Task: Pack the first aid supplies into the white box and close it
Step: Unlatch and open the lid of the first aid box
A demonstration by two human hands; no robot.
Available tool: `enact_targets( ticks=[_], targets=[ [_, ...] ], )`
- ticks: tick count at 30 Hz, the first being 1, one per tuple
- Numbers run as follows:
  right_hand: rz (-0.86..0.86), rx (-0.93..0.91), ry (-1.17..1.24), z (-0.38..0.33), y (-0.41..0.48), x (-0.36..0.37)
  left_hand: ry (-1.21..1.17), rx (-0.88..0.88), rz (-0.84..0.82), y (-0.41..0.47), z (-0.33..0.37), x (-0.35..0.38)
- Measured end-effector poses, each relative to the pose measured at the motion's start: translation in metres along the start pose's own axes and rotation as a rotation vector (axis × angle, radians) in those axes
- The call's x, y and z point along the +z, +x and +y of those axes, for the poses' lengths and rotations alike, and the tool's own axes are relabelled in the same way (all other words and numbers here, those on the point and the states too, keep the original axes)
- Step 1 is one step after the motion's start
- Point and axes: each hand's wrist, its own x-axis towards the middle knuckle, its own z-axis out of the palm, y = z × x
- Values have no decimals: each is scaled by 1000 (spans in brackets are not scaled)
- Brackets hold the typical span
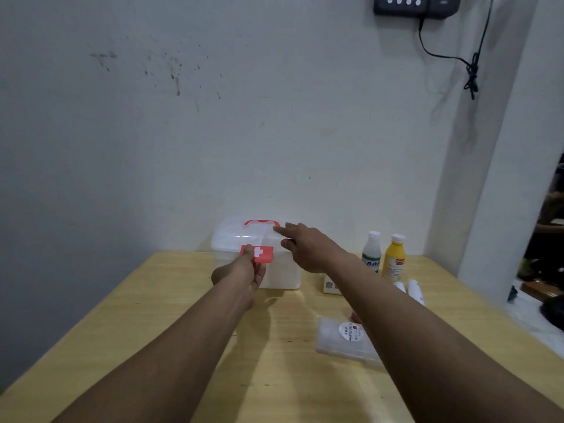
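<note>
Unlatching the white translucent plastic box: left hand, pinching its red cross-marked clasp, should pull outward while the flat-fingered right hand steadies the lid.

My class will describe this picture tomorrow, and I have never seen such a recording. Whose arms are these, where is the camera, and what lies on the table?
There is no machine here: a person wears one camera on the head, so the single picture looks down along their two bare arms. The left hand pinches the red clasp on the front of the white box. The right hand rests straight fingers on its lid. The box stands on a wooden table. To its right stand a white bottle and a yellow bottle; a clear plastic pack lies nearer the camera.
</note>
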Motion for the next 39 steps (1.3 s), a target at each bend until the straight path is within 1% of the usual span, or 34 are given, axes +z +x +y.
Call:
enact_targets(
  ticks=[3, 5, 7, 8, 10, 11, 13, 15, 16, 19, 21, 24, 26, 29, 33, 39],
  targets=[
    [3, 0, 19, 2, 1, 1, 146, 149, 14, -8, 9, -1],
    [17, 13, 57, 4, 2, 4, 261, 265, -6, -14, 17, -2],
    [30, 30, 97, 6, 3, 6, 462, 423, -5, -14, 24, -5],
    [32, 37, 117, 8, 4, 8, 616, 535, 20, -12, 27, -7],
    [30, 48, 147, 11, 3, 10, 894, 747, 127, -7, 30, -13],
    [29, 48, 155, 12, 3, 10, 977, 822, 181, -4, 31, -16],
    [33, 44, 165, 14, 4, 11, 1046, 897, 244, 6, 31, -22],
    [34, 43, 177, 14, 5, 10, 1082, 907, 255, 19, 31, -26],
    [36, 40, 175, 14, 5, 9, 1109, 895, 228, 24, 32, -27],
    [54, 39, 164, 17, 4, 9, 1142, 785, 18, 35, 37, -32],
    [83, 57, 176, 22, 2, 12, 1180, 715, -70, 40, 41, -34],
    [110, 121, 255, 25, 0, 18, 1195, 766, -43, 43, 43, -39],
    [108, 128, 309, 25, -3, 22, 1187, 808, -14, 40, 43, -39],
    [107, 133, 338, 23, -7, 22, 1183, 828, 23, 36, 43, -39],
    [107, 183, 386, 23, -8, 21, 1147, 847, 27, 31, 45, -40],
    [184, 181, 466, 17, -10, 21, 1077, 865, 59, 20, 50, -37]
  ],
)
